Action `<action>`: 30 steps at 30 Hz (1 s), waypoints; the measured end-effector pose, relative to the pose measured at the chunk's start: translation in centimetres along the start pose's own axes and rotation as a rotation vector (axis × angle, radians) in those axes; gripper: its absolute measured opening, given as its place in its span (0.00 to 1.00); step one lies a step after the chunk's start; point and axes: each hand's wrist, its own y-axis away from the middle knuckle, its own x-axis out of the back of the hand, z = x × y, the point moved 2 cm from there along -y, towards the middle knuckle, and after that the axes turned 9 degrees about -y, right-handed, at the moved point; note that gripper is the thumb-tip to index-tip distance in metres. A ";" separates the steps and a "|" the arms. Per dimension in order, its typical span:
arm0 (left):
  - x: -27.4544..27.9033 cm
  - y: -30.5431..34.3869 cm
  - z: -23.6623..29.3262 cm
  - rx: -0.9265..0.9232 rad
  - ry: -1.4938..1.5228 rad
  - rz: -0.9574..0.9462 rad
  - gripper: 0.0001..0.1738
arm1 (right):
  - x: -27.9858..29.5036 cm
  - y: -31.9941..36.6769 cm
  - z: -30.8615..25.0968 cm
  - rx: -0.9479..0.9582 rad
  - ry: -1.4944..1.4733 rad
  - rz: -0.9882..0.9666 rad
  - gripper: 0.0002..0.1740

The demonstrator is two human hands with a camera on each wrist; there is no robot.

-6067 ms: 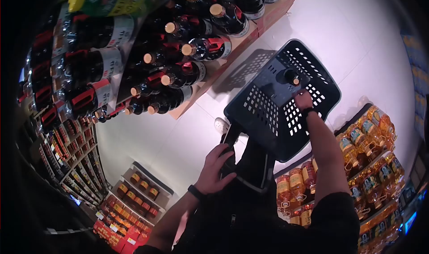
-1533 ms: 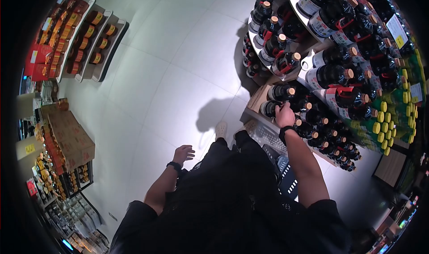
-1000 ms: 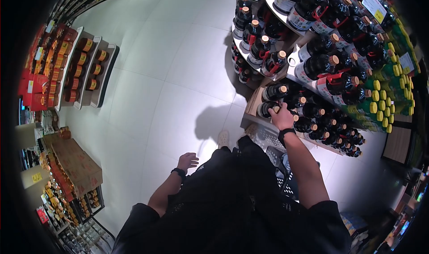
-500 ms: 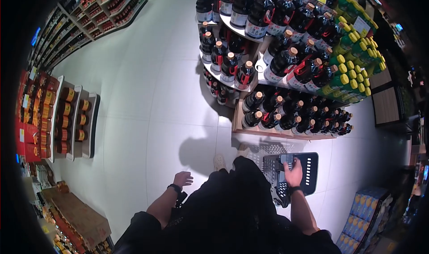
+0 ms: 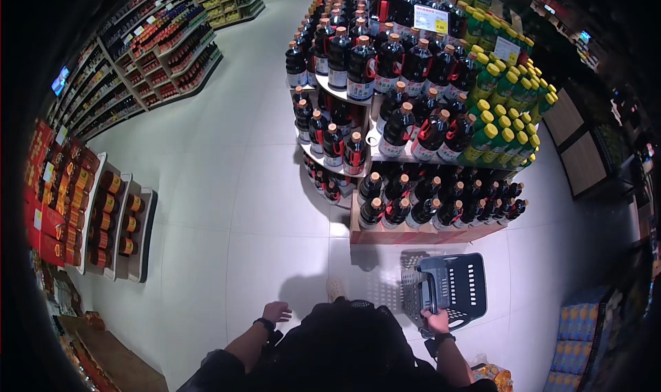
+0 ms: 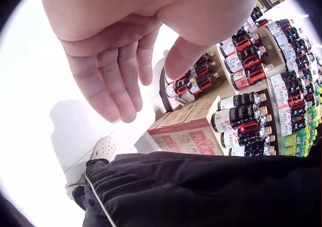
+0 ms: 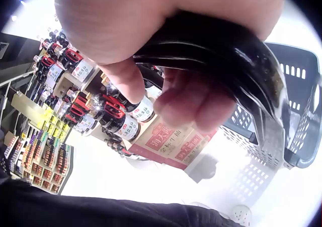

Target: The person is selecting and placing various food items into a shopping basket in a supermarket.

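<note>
My right hand (image 5: pixel 436 321) grips the black handle (image 7: pixel 211 51) of a dark grey shopping basket (image 5: pixel 475 309), its fingers curled round the bar in the right wrist view. The basket hangs at my right side, its slotted wall (image 7: pixel 297 61) showing. What lies inside is hard to tell. My left hand (image 5: pixel 277 313) hangs beside my left leg, holding nothing; in the left wrist view the hand (image 6: pixel 136 41) shows loosely bent fingers. Dark bottles with tan caps (image 5: pixel 372 213) stand in cartons ahead of the basket.
Tiered shelves of dark bottles (image 5: pixel 361 68) rise ahead, with green yellow-capped bottles (image 5: pixel 485 140) at their right. A shelf of jars (image 5: pixel 103 220) stands left, blue boxes (image 5: pixel 575 337) lower right. Pale floor (image 5: pixel 268 185) runs along the left aisle. A light shoe (image 5: pixel 335 289) shows below.
My right hand has left the bottle it touched in the carton and now grips the basket's handle. The view has turned, and the bottle display stands farther ahead. My left hand still hangs free.
</note>
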 end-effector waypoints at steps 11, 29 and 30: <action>1.1 8.6 -9.0 0.083 0.006 0.063 0.19 | 0.5 -0.4 3.5 0.205 0.283 0.145 0.26; 17.0 5.3 -7.9 -0.075 0.143 0.110 0.20 | -9.0 4.6 8.2 0.265 0.402 0.330 0.12; 19.0 4.1 -7.8 -0.065 0.149 0.105 0.19 | -10.3 4.8 8.1 0.225 0.374 0.339 0.13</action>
